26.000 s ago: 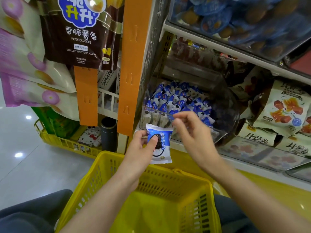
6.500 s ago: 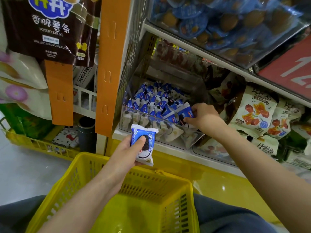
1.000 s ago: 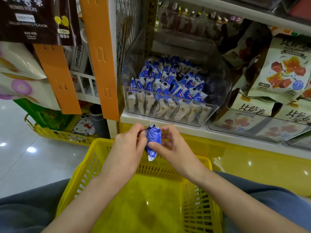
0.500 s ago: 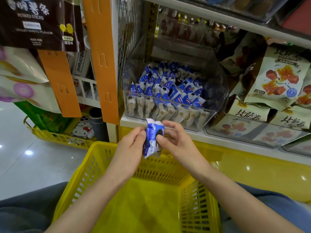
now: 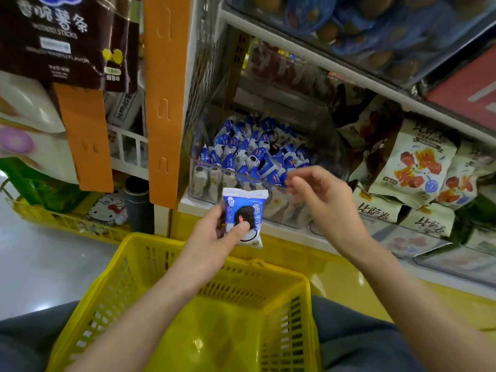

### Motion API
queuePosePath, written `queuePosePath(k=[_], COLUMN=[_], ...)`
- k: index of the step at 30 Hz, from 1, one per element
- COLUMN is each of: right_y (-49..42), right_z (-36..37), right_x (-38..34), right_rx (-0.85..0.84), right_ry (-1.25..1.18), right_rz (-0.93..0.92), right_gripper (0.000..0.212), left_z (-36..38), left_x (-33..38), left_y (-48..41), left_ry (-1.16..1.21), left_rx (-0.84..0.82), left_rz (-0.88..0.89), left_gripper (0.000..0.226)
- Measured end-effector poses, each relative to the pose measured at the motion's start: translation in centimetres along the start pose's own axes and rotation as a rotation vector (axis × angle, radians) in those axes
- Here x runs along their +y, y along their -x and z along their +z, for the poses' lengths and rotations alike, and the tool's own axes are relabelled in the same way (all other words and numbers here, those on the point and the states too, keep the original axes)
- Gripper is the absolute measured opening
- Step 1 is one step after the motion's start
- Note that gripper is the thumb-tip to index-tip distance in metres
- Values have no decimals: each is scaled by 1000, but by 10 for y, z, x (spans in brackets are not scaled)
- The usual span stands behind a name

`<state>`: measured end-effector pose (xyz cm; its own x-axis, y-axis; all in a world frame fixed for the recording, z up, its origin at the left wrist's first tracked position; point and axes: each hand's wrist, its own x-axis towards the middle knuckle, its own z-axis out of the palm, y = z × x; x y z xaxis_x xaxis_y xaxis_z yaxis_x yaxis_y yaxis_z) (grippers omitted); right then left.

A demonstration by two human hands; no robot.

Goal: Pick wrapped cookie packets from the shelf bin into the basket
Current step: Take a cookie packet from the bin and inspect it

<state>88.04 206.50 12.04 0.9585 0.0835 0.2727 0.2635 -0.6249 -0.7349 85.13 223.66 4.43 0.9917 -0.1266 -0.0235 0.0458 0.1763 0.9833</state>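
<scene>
Left hand (image 5: 213,233) pinches a cookie packet (image 5: 245,216) above the yellow basket (image 5: 112,277); right hand (image 5: 323,201), fingers loosely curled and empty, hangs by the clear bin (image 5: 212,181). Glossy white floor (image 5: 48,264) left.

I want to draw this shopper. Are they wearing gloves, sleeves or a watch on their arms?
No. The left hand and right hand are bare, with no gloves, rings or watch showing. The left forearm and right forearm are bare; no sleeve reaches into view.

One blue-and-white cookie packet (image 5: 249,205) is held upright over the yellow basket's (image 5: 268,277) far rim, near the packet-filled clear shelf bin (image 5: 330,154).
</scene>
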Motion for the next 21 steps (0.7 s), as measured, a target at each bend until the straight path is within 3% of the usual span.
queuePosePath(k=[4,7,10,15,21], right_y=[-44,-70,-86,-94,-101], right_z=[-25,-27,-21,-11,-2], right_x=[4,14,22,32,25], right_rx=[-98,-220,-312,-495,-401], right_ry=[481,711,878,972,886], right_rz=[26,180,170,209,376], right_gripper=[21,25,28,26,25], left_z=[1,4,6,5,2], left_x=[7,12,15,17,18], left_y=[-7,-13,-19,-22,-24], left_ry=[47,80,106,127,116], left_rx=[19,29,43,30,28], left_rz=[3,7,5,-3,-8], left_gripper=[23,22,19,19,19])
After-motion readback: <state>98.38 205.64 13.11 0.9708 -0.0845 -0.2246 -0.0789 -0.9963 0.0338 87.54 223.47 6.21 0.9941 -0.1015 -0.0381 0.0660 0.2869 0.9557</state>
